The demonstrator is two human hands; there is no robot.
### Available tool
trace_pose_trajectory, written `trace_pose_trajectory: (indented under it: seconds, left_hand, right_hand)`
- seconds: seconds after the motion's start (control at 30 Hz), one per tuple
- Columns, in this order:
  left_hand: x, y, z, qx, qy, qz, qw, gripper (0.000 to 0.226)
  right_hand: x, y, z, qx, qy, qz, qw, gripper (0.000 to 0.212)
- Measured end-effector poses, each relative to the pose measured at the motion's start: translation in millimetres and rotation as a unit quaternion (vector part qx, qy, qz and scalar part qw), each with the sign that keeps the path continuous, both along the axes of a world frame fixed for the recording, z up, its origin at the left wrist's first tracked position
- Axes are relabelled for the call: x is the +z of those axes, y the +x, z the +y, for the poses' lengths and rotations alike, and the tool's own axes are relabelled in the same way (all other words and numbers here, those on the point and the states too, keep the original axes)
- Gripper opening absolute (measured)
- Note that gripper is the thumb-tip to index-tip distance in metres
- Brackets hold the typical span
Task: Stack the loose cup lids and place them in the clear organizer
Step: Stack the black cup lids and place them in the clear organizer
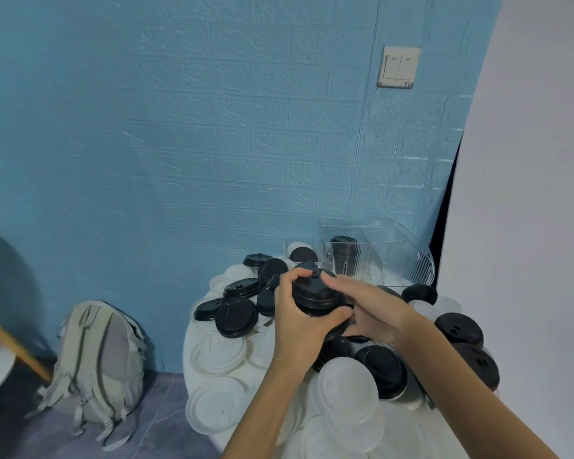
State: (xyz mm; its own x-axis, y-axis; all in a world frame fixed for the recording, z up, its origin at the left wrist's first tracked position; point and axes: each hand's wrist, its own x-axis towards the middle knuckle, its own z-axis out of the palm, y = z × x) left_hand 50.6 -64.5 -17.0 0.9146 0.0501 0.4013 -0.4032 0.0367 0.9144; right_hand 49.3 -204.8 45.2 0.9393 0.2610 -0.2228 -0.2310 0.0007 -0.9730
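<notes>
Head view: both hands over a round white table (193,329) heaped with lids.
Left hand (300,321): fingers and thumb curled round a stack of black lids (314,294), held above the pile.
Right hand (370,308): fingers lie on the stack's top and right side, loosely bent; grip partly hidden.
Clear organizer (378,253): far right on table, against blue wall (179,127); black lids already inside.
Loose black lids (236,316): left, far and right of the hands.
White lids (347,392): near edge, crowding under the forearms.
Backpack (96,369): on floor, left of table.
Light switch (399,67): wall, upper right.
</notes>
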Motion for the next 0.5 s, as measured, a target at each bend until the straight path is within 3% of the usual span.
trace_pose_trajectory:
  seconds: [0.33, 0.5]
  left_hand:
    - [-3.6, 0.4, -2.3, -0.013, 0.021, 0.014, 1.0, 0.082]
    - [-0.3, 0.7, 0.8, 0.017, 0.047, -0.01, 0.999, 0.078]
  right_hand:
    - [-6.2, 10.2, 4.3, -0.034, 0.096, 0.022, 0.995, 0.021]
    - [-4.0, 10.4, -0.2, -0.069, 0.106, 0.027, 0.992, 0.072]
